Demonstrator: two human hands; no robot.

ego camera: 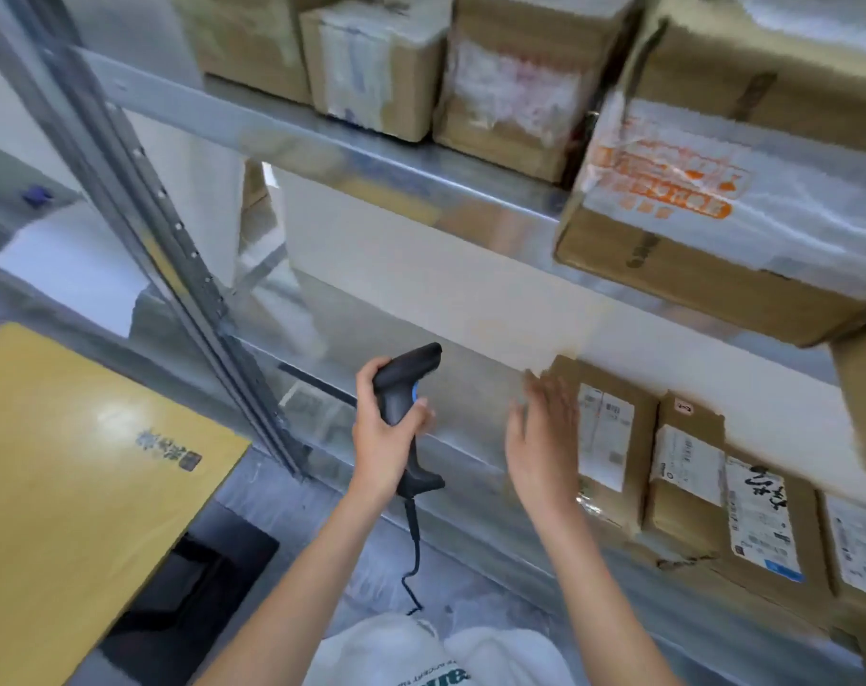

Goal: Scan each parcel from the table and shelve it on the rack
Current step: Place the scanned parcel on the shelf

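Partly, the parcels' labels were blurred and unreadable, and boxes at the right edge were cut off. Left hand (pixel 381 438): fingers wrapped round the grip of a black corded scanner (pixel 406 388), muzzle towards the rack (pixel 173 225). Right hand (pixel 544 438): fingers straight and spread, holding nothing, just beside the leftmost parcel (pixel 609 438) in the row on the lower shelf (pixel 381 334). Upper shelf (pixel 351 156): several taped cardboard boxes, one with orange print (pixel 678 190). Yellow surface (pixel 64 462) at lower left, grey floor (pixel 475 566) beneath.
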